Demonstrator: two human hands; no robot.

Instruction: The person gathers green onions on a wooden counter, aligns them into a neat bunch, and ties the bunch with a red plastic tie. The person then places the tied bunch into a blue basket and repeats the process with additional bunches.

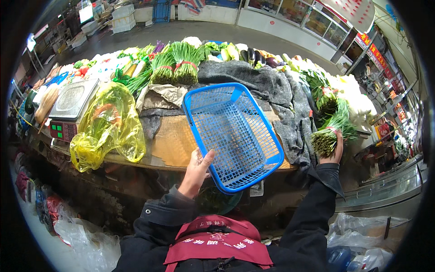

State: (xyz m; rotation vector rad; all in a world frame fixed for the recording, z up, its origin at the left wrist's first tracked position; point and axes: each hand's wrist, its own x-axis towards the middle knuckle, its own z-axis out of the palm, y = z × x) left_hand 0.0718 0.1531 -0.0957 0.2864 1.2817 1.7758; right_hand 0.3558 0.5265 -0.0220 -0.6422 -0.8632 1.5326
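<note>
A blue plastic mesh basket (234,136), with nothing in it, is tilted over the front of a wooden stall table (171,141). My left hand (198,168) grips its near left rim, thumb on top. At the right, my right hand (334,149) is closed around a bundle of thin green stalks (326,137) tied with a reddish band; most of the fingers are hidden behind it. Grey cloth (289,112) lies between basket and bundle. Two larger tied green bundles (187,63) stand upright beyond the basket.
A yellow plastic bag (108,125) with produce lies at the left beside a weighing scale (73,102). Eggplants (251,54) and other vegetables line the table's far side. Leafy bunches (321,90) sit at the right. Clear plastic bags (85,241) are low at the left.
</note>
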